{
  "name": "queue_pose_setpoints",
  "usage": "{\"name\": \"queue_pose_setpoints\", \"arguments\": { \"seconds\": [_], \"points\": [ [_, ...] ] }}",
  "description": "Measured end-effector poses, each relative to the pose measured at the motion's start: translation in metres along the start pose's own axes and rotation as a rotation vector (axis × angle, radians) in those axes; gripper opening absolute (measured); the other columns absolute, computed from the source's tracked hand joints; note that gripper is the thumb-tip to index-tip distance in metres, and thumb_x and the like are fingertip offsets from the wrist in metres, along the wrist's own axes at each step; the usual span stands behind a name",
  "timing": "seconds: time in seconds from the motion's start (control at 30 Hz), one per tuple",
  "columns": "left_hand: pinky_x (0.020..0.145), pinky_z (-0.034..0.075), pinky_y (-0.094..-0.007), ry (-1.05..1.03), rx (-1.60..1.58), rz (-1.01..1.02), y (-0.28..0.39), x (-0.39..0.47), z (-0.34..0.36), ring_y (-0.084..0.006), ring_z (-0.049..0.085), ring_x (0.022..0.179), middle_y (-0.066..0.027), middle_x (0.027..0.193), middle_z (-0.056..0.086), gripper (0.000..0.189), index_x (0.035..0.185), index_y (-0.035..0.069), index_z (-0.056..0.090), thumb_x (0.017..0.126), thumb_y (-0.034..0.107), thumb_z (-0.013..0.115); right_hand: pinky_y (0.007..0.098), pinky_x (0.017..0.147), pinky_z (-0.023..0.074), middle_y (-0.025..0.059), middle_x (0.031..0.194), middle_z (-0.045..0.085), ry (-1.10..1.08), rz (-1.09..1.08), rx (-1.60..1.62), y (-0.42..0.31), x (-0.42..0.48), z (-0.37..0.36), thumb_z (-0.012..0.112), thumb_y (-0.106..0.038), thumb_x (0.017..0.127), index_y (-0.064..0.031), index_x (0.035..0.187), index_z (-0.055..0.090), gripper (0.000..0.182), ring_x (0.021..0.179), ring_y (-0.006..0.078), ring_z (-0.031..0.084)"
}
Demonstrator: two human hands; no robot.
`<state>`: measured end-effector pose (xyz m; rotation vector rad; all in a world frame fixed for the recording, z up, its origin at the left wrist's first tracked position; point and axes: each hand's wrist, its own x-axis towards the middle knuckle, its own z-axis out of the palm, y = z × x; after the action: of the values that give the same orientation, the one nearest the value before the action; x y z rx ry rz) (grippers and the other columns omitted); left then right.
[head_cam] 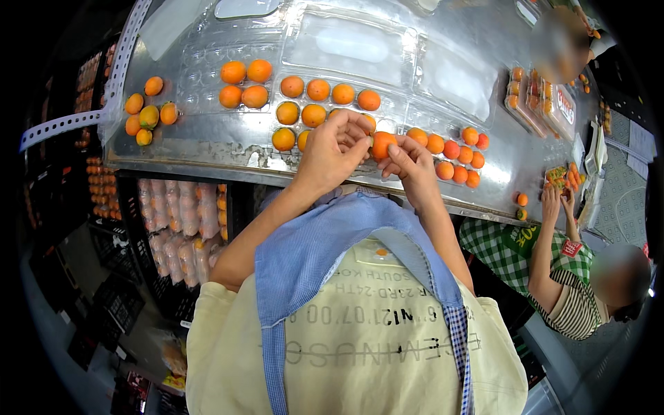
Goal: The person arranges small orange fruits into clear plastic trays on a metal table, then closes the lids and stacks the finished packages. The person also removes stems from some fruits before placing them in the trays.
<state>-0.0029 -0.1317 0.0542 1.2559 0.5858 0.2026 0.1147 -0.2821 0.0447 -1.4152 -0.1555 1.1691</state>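
My right hand [412, 168] pinches a round orange fruit [384, 144] between thumb and fingers, just above the metal table. Against the fruit's left side are the curled fingers and thumb tip of my left hand [332, 153]; whether they grip anything is hard to see. Under and behind my hands, rows of similar fruit [314, 115] sit in the cups of an open clear plastic clamshell tray [287, 99], partly hidden by my left hand. More fruit [451, 150] fills part of another clear tray at the right.
Farther left, several fruits [255, 97] occupy a clear tray, and loose ones [149, 116] lie near the table's [207, 136] corner. Closed packs [544, 98] stand at the far right. A co-worker's hands [552, 202] handle fruit there. Below the left edge is a black crate [136, 228] of packed fruit.
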Motion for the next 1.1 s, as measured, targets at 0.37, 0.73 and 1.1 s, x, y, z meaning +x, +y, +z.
{"name": "queue_pose_setpoints", "arguments": {
  "seconds": [0.37,0.73,1.1],
  "points": [
    [0.062,0.050,-0.0224,0.252,-0.103,0.123,-0.004,0.004,-0.026,-0.0096,0.060,0.073,-0.0046,0.088,0.062,0.019,0.108,0.002,0.056,0.090,0.005,0.060,0.0156,0.054,0.0502,0.0200,0.097,0.064,-0.041,0.204,0.855,0.007,0.015,-0.024,0.054,-0.034,0.095,0.0066,0.115,0.055,0.045,0.070,0.0102,0.061],
    [0.060,0.049,-0.0209,0.460,-0.147,0.198,-0.015,-0.011,-0.062,-0.0079,0.059,0.069,-0.0047,0.085,0.062,0.013,0.102,0.001,0.057,0.090,0.005,0.061,0.0214,0.056,0.0449,0.0015,0.076,0.060,0.364,-0.340,-0.703,0.006,0.014,-0.018,0.080,-0.023,0.074,0.0001,0.103,0.063,0.041,0.062,0.0073,0.055],
    [0.059,0.050,-0.0209,0.482,-0.156,0.192,-0.020,-0.019,-0.069,-0.0076,0.059,0.070,-0.0044,0.085,0.062,0.012,0.102,0.002,0.057,0.091,0.006,0.061,0.0348,0.059,0.0489,0.0074,0.083,0.063,0.449,-0.577,-1.298,0.006,0.025,-0.002,0.079,-0.021,0.069,-0.0044,0.096,0.065,0.035,0.072,0.0229,0.062]
  ]
}}
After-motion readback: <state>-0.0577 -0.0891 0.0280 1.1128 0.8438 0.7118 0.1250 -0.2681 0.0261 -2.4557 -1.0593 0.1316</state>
